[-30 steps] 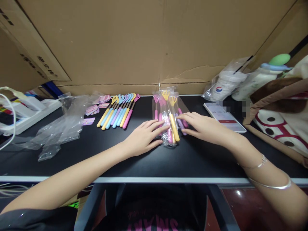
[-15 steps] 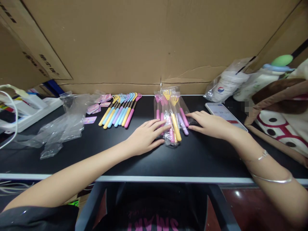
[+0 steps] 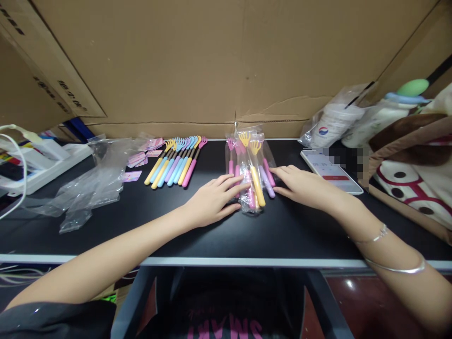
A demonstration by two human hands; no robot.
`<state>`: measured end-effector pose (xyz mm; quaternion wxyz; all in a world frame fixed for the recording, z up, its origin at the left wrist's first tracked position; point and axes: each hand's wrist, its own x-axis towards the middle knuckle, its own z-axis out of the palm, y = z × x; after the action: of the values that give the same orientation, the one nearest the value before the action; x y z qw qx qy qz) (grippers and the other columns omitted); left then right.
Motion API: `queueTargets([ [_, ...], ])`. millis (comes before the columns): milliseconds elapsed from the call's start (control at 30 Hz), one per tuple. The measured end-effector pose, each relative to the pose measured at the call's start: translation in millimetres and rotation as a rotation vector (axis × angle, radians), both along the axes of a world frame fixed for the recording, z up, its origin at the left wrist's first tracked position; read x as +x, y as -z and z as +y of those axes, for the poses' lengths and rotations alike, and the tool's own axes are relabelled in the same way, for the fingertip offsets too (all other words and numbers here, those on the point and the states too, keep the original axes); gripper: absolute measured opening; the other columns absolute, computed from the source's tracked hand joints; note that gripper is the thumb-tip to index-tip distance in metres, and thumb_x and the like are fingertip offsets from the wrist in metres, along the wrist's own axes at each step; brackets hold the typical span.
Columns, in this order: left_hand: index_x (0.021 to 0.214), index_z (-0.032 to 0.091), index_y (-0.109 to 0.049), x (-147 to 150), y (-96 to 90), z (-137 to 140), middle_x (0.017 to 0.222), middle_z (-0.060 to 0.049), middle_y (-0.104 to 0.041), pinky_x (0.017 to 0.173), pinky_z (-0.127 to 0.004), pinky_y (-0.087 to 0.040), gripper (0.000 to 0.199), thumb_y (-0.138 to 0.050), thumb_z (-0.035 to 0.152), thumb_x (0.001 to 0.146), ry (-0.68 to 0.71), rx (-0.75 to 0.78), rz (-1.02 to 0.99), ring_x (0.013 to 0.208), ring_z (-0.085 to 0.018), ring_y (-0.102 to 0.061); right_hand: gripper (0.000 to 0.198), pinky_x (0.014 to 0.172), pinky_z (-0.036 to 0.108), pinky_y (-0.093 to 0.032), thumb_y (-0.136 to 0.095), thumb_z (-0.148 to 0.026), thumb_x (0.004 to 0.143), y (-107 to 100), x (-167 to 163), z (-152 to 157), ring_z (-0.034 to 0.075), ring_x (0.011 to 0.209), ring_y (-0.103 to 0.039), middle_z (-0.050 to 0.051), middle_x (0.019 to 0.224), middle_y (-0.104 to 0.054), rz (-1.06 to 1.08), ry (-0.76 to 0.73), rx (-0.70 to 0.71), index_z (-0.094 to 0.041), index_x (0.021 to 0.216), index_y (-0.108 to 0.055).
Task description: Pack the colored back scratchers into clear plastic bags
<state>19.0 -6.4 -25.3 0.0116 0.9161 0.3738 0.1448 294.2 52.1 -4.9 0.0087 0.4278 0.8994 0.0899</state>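
Several back scratchers in clear plastic bags lie in a small pile on the black table, among them a yellow back scratcher [image 3: 257, 183] on top. My left hand [image 3: 215, 200] rests against the pile's left side, fingers spread over the bag's edge. On the other side, my right hand [image 3: 300, 184] has its fingertips at a pink back scratcher [image 3: 269, 173], next to a purple back scratcher [image 3: 267, 182]; its fingers are stretched out. To the left lies a row of unbagged back scratchers [image 3: 175, 165] in yellow, blue, purple and pink.
Clear plastic bags [image 3: 97, 176] and small pink cards [image 3: 132, 176] lie at the left, beside a white power strip [image 3: 52, 165]. At the right are a phone [image 3: 339, 178], a bagged cup [image 3: 328, 127], a bottle [image 3: 388, 117] and a cloth bag [image 3: 416, 188]. Cardboard [image 3: 176, 66] walls the back.
My right hand has shifted slightly left, and its forearm has moved a little with it. My left hand and the pile look almost unchanged.
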Motion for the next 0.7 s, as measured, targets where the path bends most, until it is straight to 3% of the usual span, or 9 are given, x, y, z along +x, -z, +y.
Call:
queueTargets([
  [233,0.144,0.021,-0.039,1,0.3,0,0.149,-0.009,-0.042,0.113,-0.043,-0.037,0.049,-0.042,0.039,0.098,0.003,0.007,-0.018,0.136,-0.024,-0.037,0.043,0.078,0.042,-0.053,-0.042,-0.031,0.094,0,-5,-6,0.031,0.101,-0.062,0.019,0.115,-0.067,0.011,-0.078,0.088,-0.009,0.129,-0.052],
  [400,0.144,0.022,-0.039,1,1.6,0,0.149,-0.009,-0.042,0.111,-0.044,-0.039,0.049,-0.043,0.039,0.098,0.001,0.006,-0.023,0.136,-0.025,-0.037,0.038,0.075,0.038,-0.049,-0.042,-0.031,0.096,-2,-13,-15,0.031,0.097,-0.063,0.019,0.11,-0.068,-0.056,-0.03,0.156,-0.009,0.124,-0.054],
  [700,0.144,0.021,-0.039,1,2.0,0,0.149,-0.009,-0.041,0.113,-0.044,-0.037,0.05,-0.044,0.037,0.098,0.005,0.009,-0.018,0.135,-0.025,-0.036,0.044,0.073,0.038,-0.051,-0.047,-0.036,0.093,-1,-5,-11,0.03,0.101,-0.062,0.014,0.116,-0.068,-0.016,-0.025,0.129,-0.013,0.129,-0.052],
])
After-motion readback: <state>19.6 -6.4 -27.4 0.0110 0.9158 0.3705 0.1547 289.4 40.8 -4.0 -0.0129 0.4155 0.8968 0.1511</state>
